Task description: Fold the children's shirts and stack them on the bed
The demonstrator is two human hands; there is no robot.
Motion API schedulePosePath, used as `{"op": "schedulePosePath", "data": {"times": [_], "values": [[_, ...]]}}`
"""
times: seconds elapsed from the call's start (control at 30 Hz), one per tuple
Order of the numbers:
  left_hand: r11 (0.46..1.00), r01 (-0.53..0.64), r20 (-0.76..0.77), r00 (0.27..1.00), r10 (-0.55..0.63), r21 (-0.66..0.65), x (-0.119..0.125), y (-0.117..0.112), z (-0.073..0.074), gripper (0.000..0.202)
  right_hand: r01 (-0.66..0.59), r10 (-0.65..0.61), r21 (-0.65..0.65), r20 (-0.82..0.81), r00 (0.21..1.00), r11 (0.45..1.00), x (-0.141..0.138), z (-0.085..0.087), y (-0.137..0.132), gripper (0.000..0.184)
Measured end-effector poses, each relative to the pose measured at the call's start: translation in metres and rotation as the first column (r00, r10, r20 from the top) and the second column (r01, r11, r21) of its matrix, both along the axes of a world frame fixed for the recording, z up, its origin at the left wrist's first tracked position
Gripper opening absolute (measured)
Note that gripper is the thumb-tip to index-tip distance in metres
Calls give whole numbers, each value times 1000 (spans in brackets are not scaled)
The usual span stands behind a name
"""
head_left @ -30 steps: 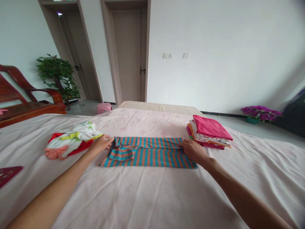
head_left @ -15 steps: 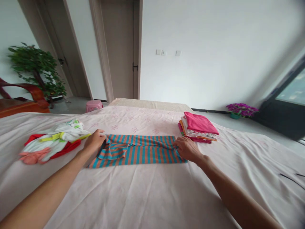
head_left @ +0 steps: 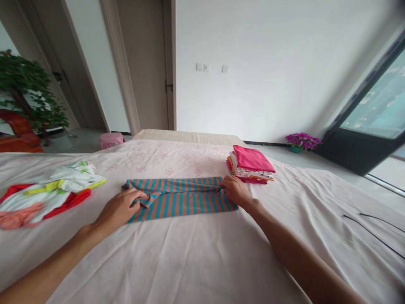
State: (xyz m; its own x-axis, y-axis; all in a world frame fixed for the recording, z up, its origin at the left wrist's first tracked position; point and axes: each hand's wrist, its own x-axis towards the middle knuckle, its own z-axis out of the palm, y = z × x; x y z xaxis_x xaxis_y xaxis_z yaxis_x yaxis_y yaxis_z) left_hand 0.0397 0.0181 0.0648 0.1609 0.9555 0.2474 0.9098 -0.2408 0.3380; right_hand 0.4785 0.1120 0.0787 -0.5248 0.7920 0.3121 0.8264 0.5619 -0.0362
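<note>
A teal-and-brown striped shirt lies folded into a long strip across the bed, with a smaller flap like a sleeve turned over at its left end. My left hand rests on that left end, its fingers and thumb curled on the flap's fabric. At the opposite end, my right hand grips the upper right edge of the shirt with bent fingers. Just beyond that hand stands a stack of folded clothes with a bright pink piece on top.
A loose heap of white, red, yellow and coral clothes lies left on the pale bedsheet. Black cords cross the sheet at right. Past the bed are a pink stool, purple flowers and a leafy plant.
My left hand has moved from the shirt's upper left corner down and nearer onto the flap. My right hand still holds the right end. The camera view has turned slightly right.
</note>
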Motion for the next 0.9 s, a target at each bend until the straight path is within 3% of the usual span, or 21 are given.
{"op": "schedulePosePath", "data": {"times": [0.17, 0.37, 0.43, 0.53, 0.63, 0.73, 0.9], "values": [[992, 125, -30, 992, -126, -20, -1, -1, 4, 33, 147, -148, -23, -149, 978, 989, -3, -3, 23, 28], [989, 145, -114, 983, -141, 27, 6, -8, 2, 30, 102, -100, -24, -507, 856, 994, -11, -12, 48, 35], [989, 148, -122, 982, -143, 27, 7, -9, 3, 30, 67, -76, -35, -490, 868, 997, -7, -15, 47, 35], [991, 130, -101, 987, -128, 17, 8, -11, 6, 29, 37, -70, -107, -328, 942, 994, 3, -18, 36, 32], [996, 67, -61, 996, -70, -56, 7, -12, 9, 30, 138, -164, -128, -216, 963, 982, 9, -16, 26, 30], [989, -8, -63, 998, -1, -145, 8, -11, 14, 37, 246, -262, -98, -205, 943, 964, 3, -10, 23, 30], [989, 27, 40, 999, -22, -147, 22, -11, 24, 42, 126, -137, -61, -241, 961, 990, -22, 3, 23, 31]]}}
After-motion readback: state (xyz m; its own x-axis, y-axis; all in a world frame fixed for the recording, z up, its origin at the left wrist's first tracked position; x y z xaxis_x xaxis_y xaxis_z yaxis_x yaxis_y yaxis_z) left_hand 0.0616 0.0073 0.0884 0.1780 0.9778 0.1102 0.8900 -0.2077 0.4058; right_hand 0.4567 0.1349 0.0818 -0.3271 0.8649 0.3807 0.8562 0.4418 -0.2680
